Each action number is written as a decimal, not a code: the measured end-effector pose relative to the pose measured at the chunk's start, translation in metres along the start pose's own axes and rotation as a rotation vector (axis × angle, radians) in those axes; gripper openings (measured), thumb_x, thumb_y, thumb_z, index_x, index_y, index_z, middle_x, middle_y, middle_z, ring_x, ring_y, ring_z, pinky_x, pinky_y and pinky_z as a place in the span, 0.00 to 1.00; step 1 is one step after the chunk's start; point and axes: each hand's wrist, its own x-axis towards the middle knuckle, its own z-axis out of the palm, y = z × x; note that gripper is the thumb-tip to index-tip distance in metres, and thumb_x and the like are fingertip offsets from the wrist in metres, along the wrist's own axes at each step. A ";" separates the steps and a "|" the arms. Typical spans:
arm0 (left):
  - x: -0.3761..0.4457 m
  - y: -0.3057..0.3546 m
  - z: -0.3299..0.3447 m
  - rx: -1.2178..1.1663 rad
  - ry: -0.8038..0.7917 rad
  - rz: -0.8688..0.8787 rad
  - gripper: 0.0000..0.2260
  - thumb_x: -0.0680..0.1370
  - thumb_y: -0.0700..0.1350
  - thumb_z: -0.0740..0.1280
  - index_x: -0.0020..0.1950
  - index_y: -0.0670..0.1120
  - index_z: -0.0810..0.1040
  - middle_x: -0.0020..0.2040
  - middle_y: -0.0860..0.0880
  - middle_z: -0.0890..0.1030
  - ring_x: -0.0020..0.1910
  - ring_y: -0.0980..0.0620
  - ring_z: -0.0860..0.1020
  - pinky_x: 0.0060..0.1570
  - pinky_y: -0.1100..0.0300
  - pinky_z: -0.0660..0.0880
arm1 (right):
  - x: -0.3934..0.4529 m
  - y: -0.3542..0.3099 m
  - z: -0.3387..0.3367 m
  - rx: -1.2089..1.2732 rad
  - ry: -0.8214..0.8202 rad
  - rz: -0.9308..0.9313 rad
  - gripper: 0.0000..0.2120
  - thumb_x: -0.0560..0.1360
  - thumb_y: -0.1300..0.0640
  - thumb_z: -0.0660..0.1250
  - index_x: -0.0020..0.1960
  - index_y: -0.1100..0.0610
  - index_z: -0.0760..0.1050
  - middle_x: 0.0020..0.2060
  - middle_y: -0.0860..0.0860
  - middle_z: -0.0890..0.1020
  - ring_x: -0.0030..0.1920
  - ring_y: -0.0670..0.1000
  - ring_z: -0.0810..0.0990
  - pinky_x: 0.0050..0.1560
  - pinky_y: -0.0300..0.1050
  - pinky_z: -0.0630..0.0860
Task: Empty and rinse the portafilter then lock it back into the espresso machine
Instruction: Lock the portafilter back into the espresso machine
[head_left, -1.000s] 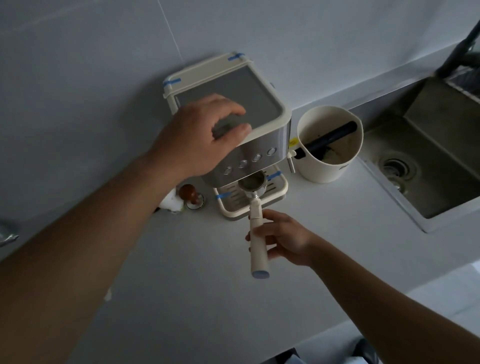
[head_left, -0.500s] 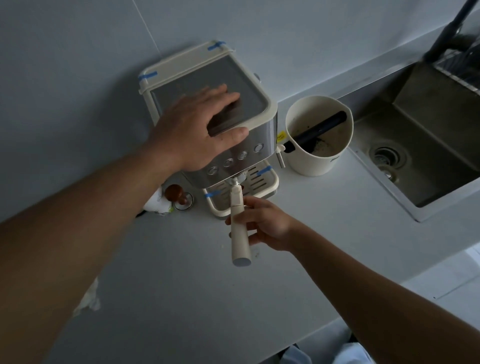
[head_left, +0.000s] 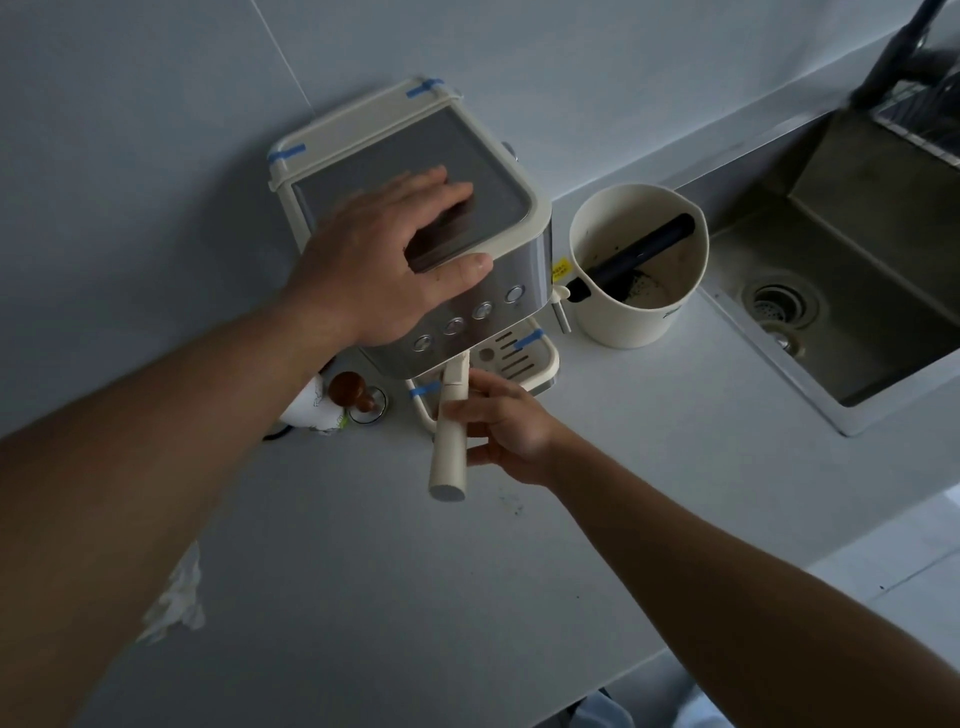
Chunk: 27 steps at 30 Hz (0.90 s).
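Note:
A cream and steel espresso machine (head_left: 498, 208) stands on the white counter against the wall. My left hand (head_left: 384, 265) lies flat on its top, thumb over the front edge, fingers spread. The portafilter (head_left: 450, 441) has a cream handle that sticks out toward me from under the machine's front; its basket end is hidden beneath the machine. My right hand (head_left: 501, 423) wraps the handle from the right, near its middle. The drip tray (head_left: 540, 364) shows below the machine.
A cream knock box (head_left: 623, 322) with a dark bar stands right of the machine. A steel sink (head_left: 857, 291) with a drain lies further right. A wooden-knobbed tamper (head_left: 353, 392) and crumpled paper (head_left: 311, 410) sit left of the machine. Coffee specks dot the counter (head_left: 511, 501).
My left hand has settled flatter onto the machine's top. The portafilter's basket has gone out of sight under the machine's front, my right hand still on the handle.

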 end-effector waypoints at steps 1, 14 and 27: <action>0.000 0.000 0.001 -0.003 -0.001 -0.001 0.32 0.71 0.67 0.60 0.73 0.57 0.66 0.77 0.51 0.64 0.75 0.53 0.61 0.73 0.45 0.58 | 0.002 0.001 0.004 0.016 0.008 -0.006 0.27 0.67 0.60 0.71 0.65 0.51 0.73 0.59 0.60 0.77 0.58 0.63 0.77 0.49 0.58 0.81; 0.002 -0.002 0.003 -0.082 0.010 -0.041 0.31 0.70 0.68 0.62 0.72 0.60 0.66 0.76 0.55 0.65 0.73 0.56 0.64 0.71 0.48 0.62 | 0.034 0.020 0.035 0.218 0.050 -0.147 0.17 0.72 0.67 0.70 0.59 0.55 0.73 0.44 0.51 0.85 0.44 0.53 0.85 0.40 0.53 0.83; 0.001 -0.002 0.005 -0.082 0.022 -0.049 0.31 0.70 0.68 0.62 0.72 0.60 0.67 0.76 0.55 0.65 0.74 0.56 0.63 0.72 0.47 0.62 | 0.058 0.017 0.066 0.303 0.101 -0.204 0.23 0.73 0.69 0.70 0.64 0.57 0.67 0.51 0.57 0.81 0.46 0.55 0.84 0.41 0.54 0.84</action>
